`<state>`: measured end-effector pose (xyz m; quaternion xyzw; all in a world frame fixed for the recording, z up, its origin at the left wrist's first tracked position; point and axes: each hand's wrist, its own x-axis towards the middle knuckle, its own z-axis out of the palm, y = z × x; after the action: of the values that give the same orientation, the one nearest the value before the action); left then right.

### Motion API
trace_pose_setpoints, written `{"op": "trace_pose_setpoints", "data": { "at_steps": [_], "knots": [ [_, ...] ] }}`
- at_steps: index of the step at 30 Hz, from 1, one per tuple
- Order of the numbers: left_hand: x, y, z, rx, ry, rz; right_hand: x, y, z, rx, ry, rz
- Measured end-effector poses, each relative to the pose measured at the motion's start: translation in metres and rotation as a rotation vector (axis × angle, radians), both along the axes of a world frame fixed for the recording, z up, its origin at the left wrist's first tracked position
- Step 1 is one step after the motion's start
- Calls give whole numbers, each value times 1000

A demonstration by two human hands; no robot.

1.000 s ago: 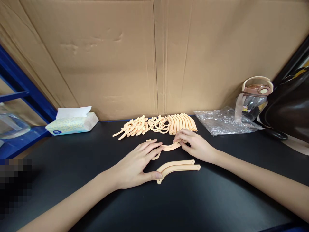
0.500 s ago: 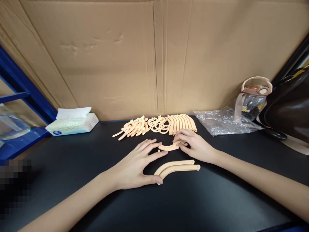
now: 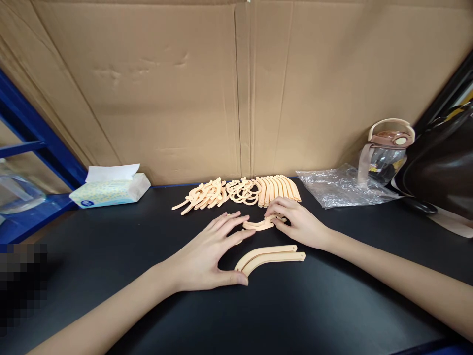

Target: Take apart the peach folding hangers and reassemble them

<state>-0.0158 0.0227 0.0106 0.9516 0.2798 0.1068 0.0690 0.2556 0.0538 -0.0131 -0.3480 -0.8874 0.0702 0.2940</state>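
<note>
Holding left hand palm down with spread fingers, thumb well apart from index. Pinching right end of curved piece between thumb and fingertips of right hand. Left of that pinch: same piece, running toward left fingertips, contact hard to tell. Nearer camera: pair of curved strips by left thumb. Just beyond: row of strips. Hidden under right fingers: pinched end. Mostly covered by left hand: small piece, shape unclear.
</note>
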Motion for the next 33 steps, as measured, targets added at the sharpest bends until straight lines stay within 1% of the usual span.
{"op": "trace_pose_setpoints", "data": {
  "at_steps": [6,9,12,17,24,30,31,33],
  "knots": [
    [12,-15,5,179,-59,-227,0,-1,3,19,88,-16],
    [15,-18,4,255,-97,-262,-1,-2,5,16,127,-36],
    [13,-16,1,256,-95,-218,-1,-3,6,16,144,-42],
    [9,-10,0,202,-56,-124,-1,-3,6,8,145,-53],
    [8,-8,0,209,-76,-94,-1,-3,6,29,130,-58],
    [8,-9,3,229,-61,-96,-1,-3,5,36,135,-53],
    [8,-9,4,240,-80,-78,-1,-3,5,38,137,-52],
    [7,-9,4,264,-140,0,-1,-4,5,40,139,-50]
  ]
}}
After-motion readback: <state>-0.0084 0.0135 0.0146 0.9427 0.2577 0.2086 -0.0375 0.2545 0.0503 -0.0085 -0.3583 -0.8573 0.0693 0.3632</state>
